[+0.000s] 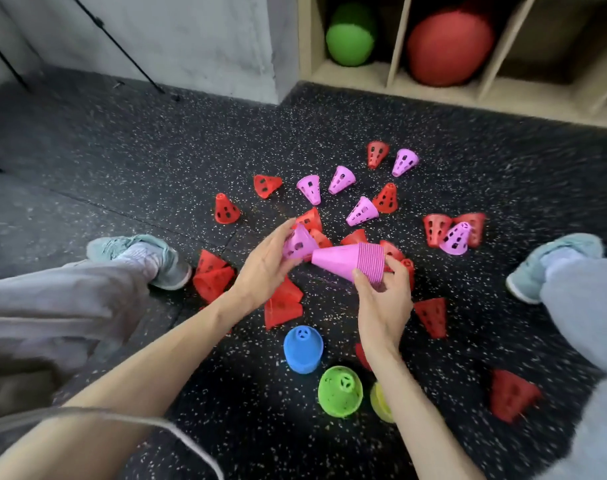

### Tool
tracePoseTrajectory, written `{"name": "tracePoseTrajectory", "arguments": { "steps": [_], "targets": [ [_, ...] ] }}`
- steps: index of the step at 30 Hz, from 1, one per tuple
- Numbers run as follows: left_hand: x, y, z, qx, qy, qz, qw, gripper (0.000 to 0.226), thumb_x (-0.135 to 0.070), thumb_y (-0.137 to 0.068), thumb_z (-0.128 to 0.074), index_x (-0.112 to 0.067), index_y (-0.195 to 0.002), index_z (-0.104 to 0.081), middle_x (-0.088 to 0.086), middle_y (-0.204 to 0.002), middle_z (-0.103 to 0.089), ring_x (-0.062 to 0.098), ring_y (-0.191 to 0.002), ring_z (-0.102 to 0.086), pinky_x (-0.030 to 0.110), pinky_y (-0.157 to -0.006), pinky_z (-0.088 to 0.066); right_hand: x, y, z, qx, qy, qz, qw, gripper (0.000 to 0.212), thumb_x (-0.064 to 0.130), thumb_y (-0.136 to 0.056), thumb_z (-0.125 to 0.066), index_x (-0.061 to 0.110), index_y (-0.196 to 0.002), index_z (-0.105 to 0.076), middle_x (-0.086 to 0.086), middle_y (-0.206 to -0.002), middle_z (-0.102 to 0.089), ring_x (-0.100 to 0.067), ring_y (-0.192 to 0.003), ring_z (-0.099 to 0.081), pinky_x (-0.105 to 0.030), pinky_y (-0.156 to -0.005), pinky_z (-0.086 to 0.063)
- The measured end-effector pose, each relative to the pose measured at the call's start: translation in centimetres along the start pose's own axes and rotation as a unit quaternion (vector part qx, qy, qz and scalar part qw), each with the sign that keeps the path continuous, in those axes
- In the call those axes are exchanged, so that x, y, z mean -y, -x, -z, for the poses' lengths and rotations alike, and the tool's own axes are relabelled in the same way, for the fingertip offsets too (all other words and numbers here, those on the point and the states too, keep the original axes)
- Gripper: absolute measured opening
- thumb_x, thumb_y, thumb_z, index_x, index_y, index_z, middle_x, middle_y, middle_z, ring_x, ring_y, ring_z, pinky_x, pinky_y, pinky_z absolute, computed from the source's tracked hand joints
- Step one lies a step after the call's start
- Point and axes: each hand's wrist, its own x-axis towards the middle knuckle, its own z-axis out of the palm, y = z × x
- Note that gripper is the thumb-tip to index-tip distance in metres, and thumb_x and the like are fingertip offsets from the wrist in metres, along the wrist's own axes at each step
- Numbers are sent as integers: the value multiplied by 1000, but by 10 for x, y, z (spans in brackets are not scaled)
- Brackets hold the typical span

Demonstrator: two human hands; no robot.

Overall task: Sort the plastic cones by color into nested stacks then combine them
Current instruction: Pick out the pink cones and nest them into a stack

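Note:
My right hand (381, 299) grips a nested stack of pink cones (347, 260), held sideways with its tip pointing left. My left hand (265, 263) holds a single pink cone (299, 243) just off that tip. Loose pink cones (341, 180) lie on the floor beyond, with one (455, 239) resting against red ones at the right. Several red cones (212, 277) are scattered around and under my hands. Near me stand a blue stack (302, 348), a green stack (340, 391) and a yellow-green stack (381, 403), the last partly hidden by my right forearm.
My legs and grey-green shoes (142, 254) (551, 261) flank the cones on the speckled black rubber floor (156, 161). A wooden shelf (433, 88) at the back holds a green ball (350, 36) and a red ball (449, 46). Black tripod legs (122, 50) stand far left.

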Motion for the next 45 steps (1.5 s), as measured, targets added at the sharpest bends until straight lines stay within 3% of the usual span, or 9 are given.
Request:
{"name": "tracePoseTrajectory", "arguments": {
  "steps": [4,9,12,15,21,31,35,39,45],
  "targets": [
    [-23,7,-6,-25,38,24,999,67,-25,-99,-68,-21,-156,-34,-2,-147,-55,17,-131,-53,34,-108,-43,13,-4,25,-12,17,36,999,40,22,-88,-76,28,-124,-59,10,-109,-73,-14,-96,-67,-44,-91,-53],
    [-31,5,-8,-1,21,19,1000,66,-22,-98,-67,-21,-156,-36,1,-152,-51,21,-137,-50,42,-114,-41,18,-8,51,-23,-1,49,999,37,19,-90,-75,30,-120,-57,17,-98,-72,-1,-85,-65,-32,-83,-53],
    [-37,5,-8,24,13,2,1000,63,-20,-98,-67,-15,-154,-40,3,-153,-50,22,-139,-47,41,-116,-38,15,-10,62,-28,-11,48,998,38,15,-91,-75,26,-122,-56,23,-92,-69,7,-80,-63,-24,-77,-50],
    [-51,4,-11,46,13,-36,998,60,-21,-99,-66,-17,-153,-41,2,-151,-52,20,-137,-48,36,-114,-39,7,-14,67,-9,-3,36,999,38,15,-90,-75,22,-123,-58,18,-91,-69,5,-78,-63,-26,-76,-51],
    [-84,1,-33,115,-4,-132,985,55,-27,-98,-67,-14,-149,-49,4,-142,-60,23,-130,-54,35,-111,-41,-18,-20,75,84,6,12,996,44,13,-88,-77,22,-126,-58,9,-104,-72,-4,-95,-68,-31,-88,-53],
    [-109,-1,-77,157,67,-88,981,61,-37,-91,-75,-26,-146,-51,-6,-134,-58,13,-125,-52,38,-110,-43,-54,-32,113,115,-15,-12,993,40,11,-91,-73,30,-123,-56,3,-109,-73,-7,-102,-68,-29,-89,-51],
    [-126,-3,-92,156,105,-59,980,74,-36,-87,-80,-27,-150,-44,-5,-133,-50,11,-126,-49,37,-112,-41,-61,-40,120,128,-8,-9,992,38,12,-92,-72,31,-123,-58,4,-109,-74,-6,-102,-68,-25,-87,-50],
    [-138,-4,-99,188,116,-40,975,84,-46,-88,-77,-48,-155,-27,-8,-152,-39,12,-142,-40,40,-115,-40,-56,-53,126,180,12,8,984,34,14,-95,-69,35,-119,-59,7,-109,-73,-2,-103,-67,-14,-85,-48],
    [-141,-2,-105,200,89,-29,975,87,-51,-86,-76,-55,-154,-21,-21,-149,-39,-5,-125,-42,33,-104,-44,-50,-83,139,288,45,24,956,24,12,-97,-66,30,-112,-72,13,-102,-76,-2,-101,-69,-26,-94,-52]
  ]
}}
